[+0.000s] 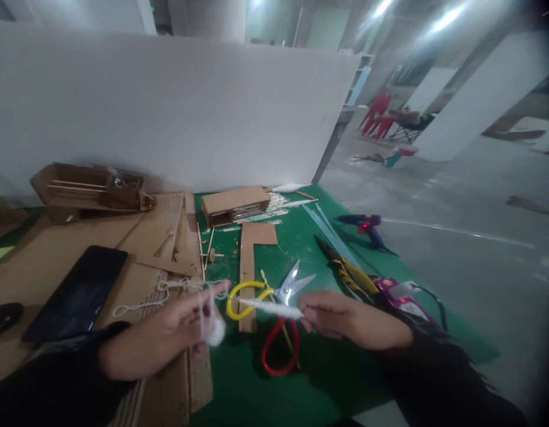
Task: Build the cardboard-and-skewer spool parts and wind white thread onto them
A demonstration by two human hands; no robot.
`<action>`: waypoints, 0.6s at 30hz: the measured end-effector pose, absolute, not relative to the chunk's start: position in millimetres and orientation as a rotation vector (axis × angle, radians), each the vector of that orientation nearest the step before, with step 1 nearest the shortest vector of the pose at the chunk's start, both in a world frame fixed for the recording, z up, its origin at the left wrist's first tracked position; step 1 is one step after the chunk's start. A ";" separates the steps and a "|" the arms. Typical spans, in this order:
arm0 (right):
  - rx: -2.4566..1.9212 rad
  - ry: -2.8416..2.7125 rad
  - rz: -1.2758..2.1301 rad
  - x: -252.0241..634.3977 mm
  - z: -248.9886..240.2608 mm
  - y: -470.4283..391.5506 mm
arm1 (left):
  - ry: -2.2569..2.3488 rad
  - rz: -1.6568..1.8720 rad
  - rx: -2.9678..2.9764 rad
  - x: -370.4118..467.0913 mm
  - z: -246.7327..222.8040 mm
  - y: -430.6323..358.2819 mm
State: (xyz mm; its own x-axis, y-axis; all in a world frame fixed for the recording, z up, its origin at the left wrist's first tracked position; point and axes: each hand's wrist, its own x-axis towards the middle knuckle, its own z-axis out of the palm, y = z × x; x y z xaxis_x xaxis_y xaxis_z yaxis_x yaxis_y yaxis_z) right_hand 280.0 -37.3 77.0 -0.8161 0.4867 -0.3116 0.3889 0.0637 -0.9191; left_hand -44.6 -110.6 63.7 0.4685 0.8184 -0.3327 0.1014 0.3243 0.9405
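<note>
White yarn loops round the fingers of my left hand (180, 326), which is closed on a small white yarn ball (215, 332). My right hand (345, 317) pinches the right end of a thin stick wrapped in white yarn (274, 307); its bare tip points left. Under the stick lie open scissors (292, 284) with one yellow and one red handle. A loose strand of yarn (143, 305) trails left over the cardboard (145, 237).
Black phone (78, 290) at left, cardboard box (236, 204) and thin sticks at the back. Yellow-black pliers (349, 270), a blue glue gun (365, 228) and a purple device (399, 296) stand right on the green table (238, 391). White panel (167, 112) behind.
</note>
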 end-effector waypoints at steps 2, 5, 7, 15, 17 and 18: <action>-0.834 -2.207 1.951 272.2 77.6 -37.4 | 0.957 0.555 1.205 -18.5 60.0 -103.3; -0.779 -2.170 2.044 266.7 75.6 -36.8 | 0.885 0.530 1.281 -3.3 62.2 -95.3; -0.779 -2.143 2.085 267.3 74.0 -36.1 | 0.864 0.544 1.294 -4.4 66.2 -92.9; -0.829 -2.157 2.004 280.3 70.6 -33.3 | 0.956 0.715 1.011 -37.5 61.1 -96.1; -0.849 -2.159 2.009 283.0 69.5 -32.3 | 0.980 0.810 0.862 -45.1 57.8 -97.6; -0.861 -2.162 2.010 284.5 68.8 -31.6 | 0.987 0.856 0.795 -48.8 58.0 -98.0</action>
State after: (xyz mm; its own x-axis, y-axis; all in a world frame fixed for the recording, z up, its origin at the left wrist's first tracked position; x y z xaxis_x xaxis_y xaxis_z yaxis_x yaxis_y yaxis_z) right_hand 284.5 -31.6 68.8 -0.8410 0.4371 -0.3187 0.3497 -0.0103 -0.9368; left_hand -48.8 -98.0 58.0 0.3008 0.8809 -0.3655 -0.2377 0.4404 0.8658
